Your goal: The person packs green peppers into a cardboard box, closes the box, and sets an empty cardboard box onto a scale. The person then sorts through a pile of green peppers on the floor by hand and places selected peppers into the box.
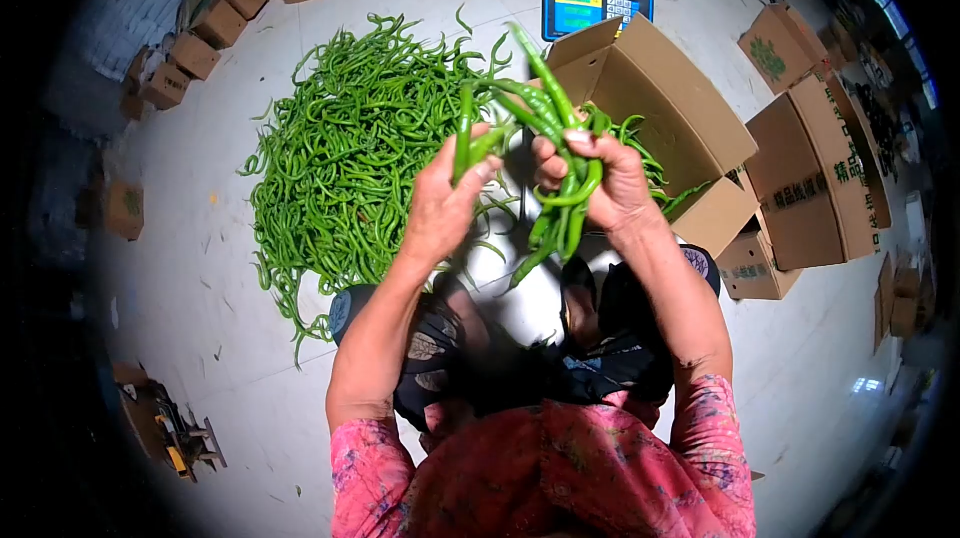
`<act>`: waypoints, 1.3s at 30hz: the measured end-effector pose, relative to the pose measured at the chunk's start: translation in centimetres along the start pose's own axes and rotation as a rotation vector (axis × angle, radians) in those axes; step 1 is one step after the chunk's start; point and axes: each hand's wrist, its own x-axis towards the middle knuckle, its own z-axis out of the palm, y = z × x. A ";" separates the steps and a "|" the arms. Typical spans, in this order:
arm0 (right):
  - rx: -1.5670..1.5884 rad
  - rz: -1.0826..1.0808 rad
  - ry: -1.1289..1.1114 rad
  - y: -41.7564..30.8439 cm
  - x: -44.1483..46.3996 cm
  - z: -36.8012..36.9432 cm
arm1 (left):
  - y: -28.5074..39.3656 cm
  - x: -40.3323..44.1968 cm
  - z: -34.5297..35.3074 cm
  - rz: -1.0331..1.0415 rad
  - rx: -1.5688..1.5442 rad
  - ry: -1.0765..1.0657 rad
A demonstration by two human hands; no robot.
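Note:
My right hand [610,173] is closed round a bunch of long green chili peppers [570,193], whose ends stick out above and below the fist. Just to its left, my left hand [445,193] grips a few green chili peppers [463,133] between thumb and fingers. Behind and left of it spreads a large heap of green chili peppers [345,153] on the floor. Beyond my right hand stands an open cardboard box [665,78] with more peppers inside, its lower part partly hidden by my hand and forearm.
A digital scale [597,8] with a lit display stands behind the open box. More cardboard boxes [810,178] are at the right, and several others [220,23] line the upper left. A dark and yellow tool-like object [180,433] lies at lower left on the pale floor [260,438].

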 end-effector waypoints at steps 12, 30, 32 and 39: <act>-0.058 -0.383 -0.067 -7.3 -3.8 0.3 | -2.4 0.8 -4.0 -0.156 -0.903 -0.059; 0.012 -0.569 -0.110 -10.9 -10.2 -2.9 | 3.8 6.3 4.1 -0.032 -0.237 -0.062; 0.019 -0.602 -0.096 -11.4 -10.5 -3.1 | 4.5 8.5 6.2 0.057 -0.056 -0.120; 0.069 -0.610 -0.157 -11.8 -10.1 -3.3 | -1.6 16.0 10.7 0.278 0.438 -0.106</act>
